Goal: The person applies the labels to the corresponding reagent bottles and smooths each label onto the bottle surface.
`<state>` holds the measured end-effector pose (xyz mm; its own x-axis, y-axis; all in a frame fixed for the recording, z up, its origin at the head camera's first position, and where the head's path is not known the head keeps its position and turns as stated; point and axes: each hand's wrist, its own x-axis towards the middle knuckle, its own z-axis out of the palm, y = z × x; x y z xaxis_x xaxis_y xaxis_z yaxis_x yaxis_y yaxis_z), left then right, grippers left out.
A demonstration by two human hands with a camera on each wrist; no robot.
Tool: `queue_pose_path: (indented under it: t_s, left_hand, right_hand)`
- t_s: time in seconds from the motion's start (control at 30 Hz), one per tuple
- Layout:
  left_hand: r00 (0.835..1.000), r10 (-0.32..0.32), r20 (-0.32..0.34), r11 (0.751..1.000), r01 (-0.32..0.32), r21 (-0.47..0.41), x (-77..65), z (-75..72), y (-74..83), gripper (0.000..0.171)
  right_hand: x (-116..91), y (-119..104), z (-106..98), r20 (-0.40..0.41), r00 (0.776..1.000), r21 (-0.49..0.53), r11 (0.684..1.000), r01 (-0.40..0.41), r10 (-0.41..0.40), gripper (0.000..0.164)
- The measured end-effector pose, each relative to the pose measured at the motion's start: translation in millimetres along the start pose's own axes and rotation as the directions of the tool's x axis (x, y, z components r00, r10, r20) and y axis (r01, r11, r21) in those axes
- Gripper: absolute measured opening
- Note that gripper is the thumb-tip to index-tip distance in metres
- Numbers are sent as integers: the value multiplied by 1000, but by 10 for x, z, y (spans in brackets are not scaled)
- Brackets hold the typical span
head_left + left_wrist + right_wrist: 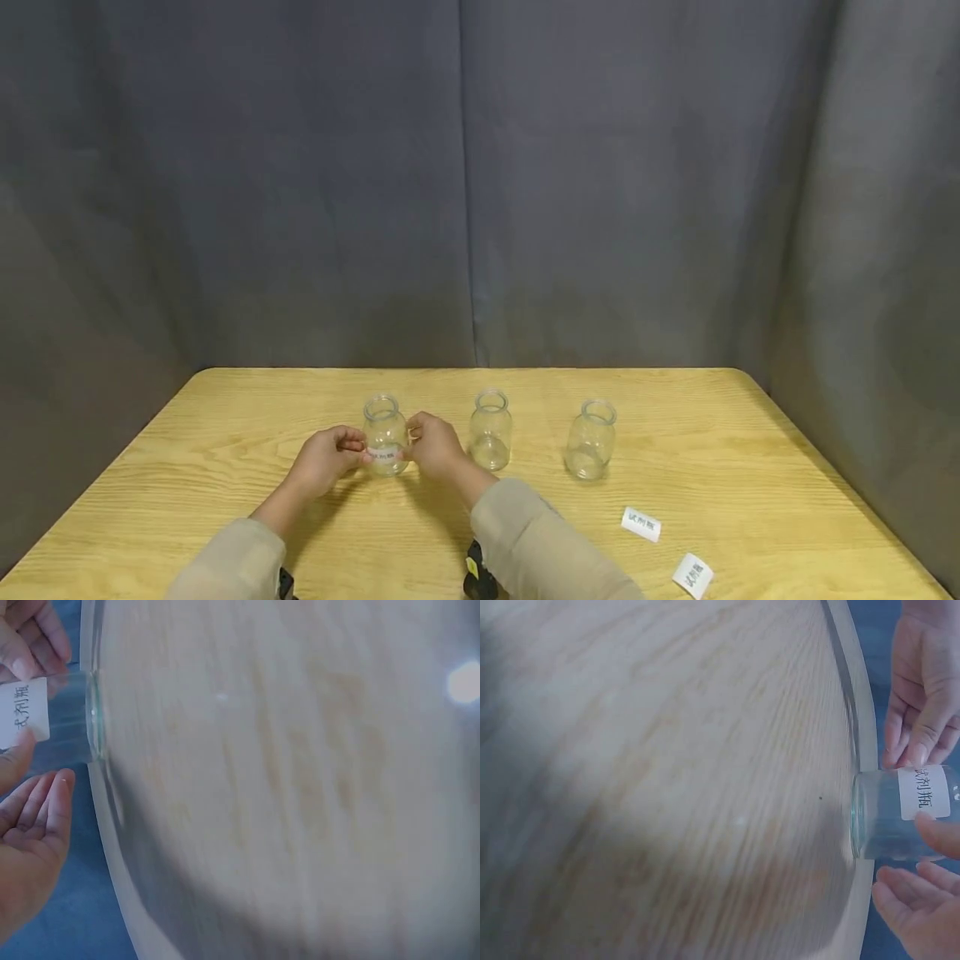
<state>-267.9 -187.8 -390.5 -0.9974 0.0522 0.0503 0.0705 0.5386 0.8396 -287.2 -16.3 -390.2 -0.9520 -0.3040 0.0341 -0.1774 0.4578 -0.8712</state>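
A clear glass jar [387,429] stands upright on the table, left of centre, a white printed label [924,792] across its front. My left hand [326,458] is at the jar's left side, thumb on the label's left end. From the right, my right hand [433,446] presses the other end with its thumb. Both wrist views show the fingers fairly straight and spread along the jar's sides. In the left wrist view, the left hand [34,847] is below the jar and the right hand [34,637] above it.
Two more glass jars stand to the right, a middle one [491,433] and a farther one [591,442]. Two loose white labels lie at the front right, one label [641,524] behind the other label [693,576]. Dark curtains [480,183] surround the wooden table [750,467].
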Motion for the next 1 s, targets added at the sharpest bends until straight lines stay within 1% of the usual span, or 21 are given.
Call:
queue_pose_path:
  t_s: [0.1, 0.23, 0.33, 0.5, 0.67, 0.93, 1.0]
  left_hand:
    - [1000, 0, 18, 1000, 0, -16, 6, 50, -23, 32]
    - [999, 14, 37, 1000, -13, -14, 71, 79, -22, 32]
    - [999, 17, 52, 1000, -19, 24, 119, 74, 35, 29]
    - [997, 33, 65, 997, -37, 61, 161, 62, 168, 24]
    - [996, 52, 78, 998, -55, 40, 110, 51, 235, 23]
    - [994, 80, 79, 996, -76, -46, -17, 62, 301, 23]
    - [991, 91, 94, 993, -83, -79, -48, 84, 335, 23]
  right_hand:
    - [-27, 82, -63, 5, 1000, -37, 999, -6, 6, 38]
    - [-49, 138, -211, 18, 1000, -38, 999, 10, -9, 33]
    - [-77, 120, -325, 35, 999, -13, 1000, 18, -17, 29]
    - [-115, 73, -430, 44, 999, -35, 999, 33, -32, 25]
    - [-180, 45, -462, 51, 998, -40, 999, 35, -33, 25]
    - [-355, -10, -569, 82, 995, 7, 998, 62, -62, 21]
    - [-401, -16, -615, 97, 993, 13, 998, 69, -70, 21]
